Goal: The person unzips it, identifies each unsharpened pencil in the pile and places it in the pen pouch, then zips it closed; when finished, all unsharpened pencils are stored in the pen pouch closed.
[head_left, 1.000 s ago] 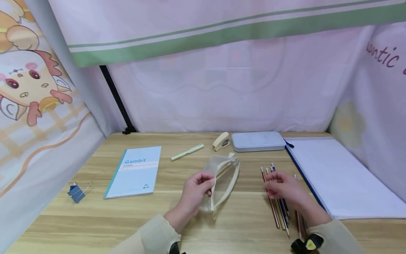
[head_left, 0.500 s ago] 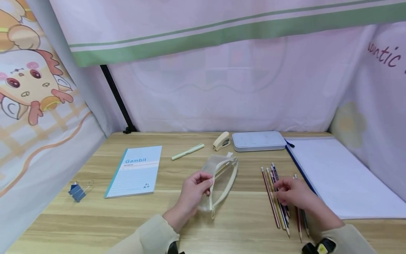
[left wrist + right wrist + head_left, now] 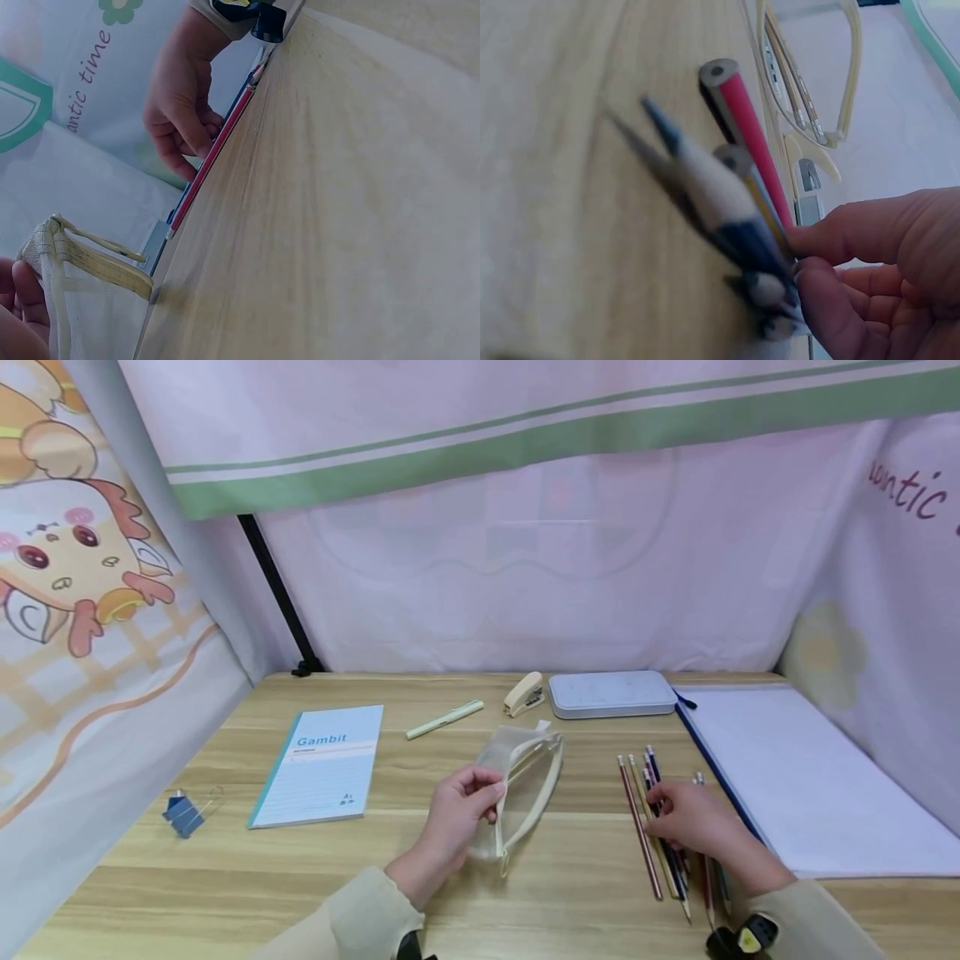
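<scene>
My left hand (image 3: 461,806) pinches the near edge of a pale mesh zip pouch (image 3: 498,747), whose mouth gapes toward the right. A couple of pencils (image 3: 793,71) show inside it in the right wrist view. Over a loose row of pencils, my right hand (image 3: 697,818) pinches a dark blue pencil (image 3: 739,236) between thumb and finger; its sharpened end points toward the camera. A red pencil (image 3: 640,827) and a yellow pencil (image 3: 666,870) lie just left of that hand. Other pencils (image 3: 708,893) lie partly under the right wrist.
A pen (image 3: 444,720), a cream stapler (image 3: 523,694) and a pale tin case (image 3: 611,695) lie at the back. A notebook (image 3: 318,768) and a blue binder clip (image 3: 182,816) are on the left. White paper on a blue-edged board (image 3: 817,785) fills the right side.
My right hand moved right along the pencils, then down onto them and took hold of a dark blue pencil, which shifted slightly. The left hand and pouch stayed nearly still.
</scene>
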The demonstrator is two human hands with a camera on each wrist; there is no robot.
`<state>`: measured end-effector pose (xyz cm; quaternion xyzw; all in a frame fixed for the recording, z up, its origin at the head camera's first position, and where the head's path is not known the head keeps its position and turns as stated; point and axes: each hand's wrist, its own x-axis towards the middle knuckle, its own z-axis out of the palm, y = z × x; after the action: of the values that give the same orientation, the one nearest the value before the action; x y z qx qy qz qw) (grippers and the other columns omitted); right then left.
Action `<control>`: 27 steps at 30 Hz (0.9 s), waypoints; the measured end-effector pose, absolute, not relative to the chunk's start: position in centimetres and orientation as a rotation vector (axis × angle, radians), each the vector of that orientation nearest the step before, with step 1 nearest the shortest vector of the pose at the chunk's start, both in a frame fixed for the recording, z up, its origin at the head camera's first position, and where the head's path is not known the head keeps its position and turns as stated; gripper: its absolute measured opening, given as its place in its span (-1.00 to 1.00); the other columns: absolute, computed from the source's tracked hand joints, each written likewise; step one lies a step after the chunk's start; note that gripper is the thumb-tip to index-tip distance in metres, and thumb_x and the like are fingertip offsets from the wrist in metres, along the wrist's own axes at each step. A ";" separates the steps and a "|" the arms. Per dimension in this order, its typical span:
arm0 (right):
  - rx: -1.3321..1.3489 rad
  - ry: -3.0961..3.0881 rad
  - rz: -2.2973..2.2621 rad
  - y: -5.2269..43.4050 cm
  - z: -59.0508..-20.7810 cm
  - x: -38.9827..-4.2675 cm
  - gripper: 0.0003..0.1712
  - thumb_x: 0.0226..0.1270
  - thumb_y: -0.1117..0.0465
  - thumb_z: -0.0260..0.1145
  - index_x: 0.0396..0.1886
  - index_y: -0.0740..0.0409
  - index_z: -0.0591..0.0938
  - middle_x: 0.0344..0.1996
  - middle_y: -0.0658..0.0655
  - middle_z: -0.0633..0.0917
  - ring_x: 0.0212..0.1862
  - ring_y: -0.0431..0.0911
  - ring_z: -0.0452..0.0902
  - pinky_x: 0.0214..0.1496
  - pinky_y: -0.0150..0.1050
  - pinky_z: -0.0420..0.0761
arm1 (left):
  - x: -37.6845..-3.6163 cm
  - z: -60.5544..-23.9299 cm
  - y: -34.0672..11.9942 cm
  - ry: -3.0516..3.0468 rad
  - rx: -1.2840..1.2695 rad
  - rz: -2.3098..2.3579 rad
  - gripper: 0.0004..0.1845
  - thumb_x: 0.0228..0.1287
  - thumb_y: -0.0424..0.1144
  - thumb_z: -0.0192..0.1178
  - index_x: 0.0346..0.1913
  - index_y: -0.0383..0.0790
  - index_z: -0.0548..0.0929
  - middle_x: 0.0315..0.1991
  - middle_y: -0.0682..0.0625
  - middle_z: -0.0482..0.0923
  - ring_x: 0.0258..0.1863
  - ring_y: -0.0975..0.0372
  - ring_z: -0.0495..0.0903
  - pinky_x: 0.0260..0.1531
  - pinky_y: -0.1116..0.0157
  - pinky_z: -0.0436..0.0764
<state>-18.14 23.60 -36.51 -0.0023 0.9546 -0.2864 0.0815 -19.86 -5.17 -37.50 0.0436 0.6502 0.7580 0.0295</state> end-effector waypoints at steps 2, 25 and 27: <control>-0.010 2.876 -0.783 23.2 -36.3 -18.3 -0.61 0.02 0.29 0.32 -0.11 0.37 0.54 -0.64 0.05 0.54 -0.64 -0.15 0.45 -0.58 -0.28 0.45 | -19.9 -37.5 -5.2 2.006 0.128 2.341 -0.79 0.11 -0.51 0.18 -0.20 -0.59 0.52 -0.53 0.03 0.46 -0.58 0.33 0.40 -0.61 0.51 0.45; 0.169 2.877 -0.949 24.0 -36.6 -19.0 -0.45 0.01 0.26 0.22 0.04 0.43 0.44 -0.62 0.09 0.56 -0.66 -0.13 0.47 -0.59 -0.25 0.47 | -19.8 -37.3 -5.1 1.991 0.123 2.356 -0.81 0.11 -0.50 0.18 -0.22 -0.58 0.53 -0.55 0.04 0.46 -0.59 0.34 0.40 -0.62 0.51 0.45; 0.179 2.879 -1.028 24.1 -36.5 -19.0 -0.44 0.01 0.27 0.20 0.05 0.44 0.43 -0.65 0.07 0.55 -0.66 -0.13 0.47 -0.59 -0.25 0.49 | -19.7 -37.4 -5.1 1.990 0.125 2.357 -0.81 0.11 -0.50 0.19 -0.22 -0.58 0.53 -0.55 0.04 0.46 -0.60 0.34 0.40 -0.62 0.51 0.45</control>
<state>-19.00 24.05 -36.55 0.0584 0.9394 -0.3355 0.0393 -19.74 -5.13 -37.37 0.0403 0.6444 0.7631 0.0269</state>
